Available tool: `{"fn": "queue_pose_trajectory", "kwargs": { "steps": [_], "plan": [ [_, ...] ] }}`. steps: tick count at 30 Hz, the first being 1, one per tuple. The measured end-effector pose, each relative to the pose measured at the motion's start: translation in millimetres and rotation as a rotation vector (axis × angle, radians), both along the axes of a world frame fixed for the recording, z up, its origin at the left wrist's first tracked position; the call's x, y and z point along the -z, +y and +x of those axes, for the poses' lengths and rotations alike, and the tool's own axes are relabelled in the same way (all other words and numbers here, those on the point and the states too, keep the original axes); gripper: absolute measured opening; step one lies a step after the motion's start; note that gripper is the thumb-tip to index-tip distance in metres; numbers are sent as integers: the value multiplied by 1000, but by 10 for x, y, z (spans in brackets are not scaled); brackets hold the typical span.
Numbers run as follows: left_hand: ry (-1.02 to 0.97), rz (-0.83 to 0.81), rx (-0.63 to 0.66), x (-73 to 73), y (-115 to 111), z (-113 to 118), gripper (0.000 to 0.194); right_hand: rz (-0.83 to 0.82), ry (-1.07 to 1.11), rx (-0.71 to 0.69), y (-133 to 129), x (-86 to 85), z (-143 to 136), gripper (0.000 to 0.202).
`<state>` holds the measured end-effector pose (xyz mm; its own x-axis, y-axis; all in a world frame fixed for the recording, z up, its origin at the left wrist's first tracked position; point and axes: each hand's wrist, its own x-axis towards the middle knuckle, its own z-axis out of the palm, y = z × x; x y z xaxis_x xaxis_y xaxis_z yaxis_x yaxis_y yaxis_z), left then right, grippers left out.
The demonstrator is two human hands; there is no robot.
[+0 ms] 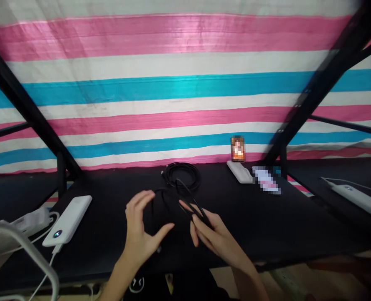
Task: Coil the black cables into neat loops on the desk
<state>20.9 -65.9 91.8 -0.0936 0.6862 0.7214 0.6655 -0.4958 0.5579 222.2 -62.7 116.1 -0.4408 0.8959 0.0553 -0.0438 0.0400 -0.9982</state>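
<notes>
Loops of a thin black cable [189, 196] are gripped in my right hand [215, 232], between thumb and fingers, above the black table. My left hand [143, 228] is beside it with thumb and fingers spread apart. A stretch of the same cable passes near its fingertips; whether they touch is hard to tell against the dark surface. A light cable end shows faintly just below the left thumb. Behind both hands, a second black cable [183, 175] lies coiled in a ring on the table.
At left are a white power bank [68, 221] with a cable plugged in and a white power strip [31, 223]. A white stand [239, 172] with a blurred screen is at back right. Another white power bank [359, 200] lies far right. Black metal posts [38, 113] flank the table [116, 251].
</notes>
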Motion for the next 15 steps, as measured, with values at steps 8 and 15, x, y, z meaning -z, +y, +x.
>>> {"fn": "queue_pose_trajectory", "kwargs": {
  "steps": [8, 15],
  "plan": [
    [-378, -498, 344, 42, 139, 67, 25, 205, -79, 130, -124, 65, 158, 31],
    [-830, -579, 472, 176, 176, 249, 42, 165, 20, 289, -54, 107, 179, 28]
  ]
}}
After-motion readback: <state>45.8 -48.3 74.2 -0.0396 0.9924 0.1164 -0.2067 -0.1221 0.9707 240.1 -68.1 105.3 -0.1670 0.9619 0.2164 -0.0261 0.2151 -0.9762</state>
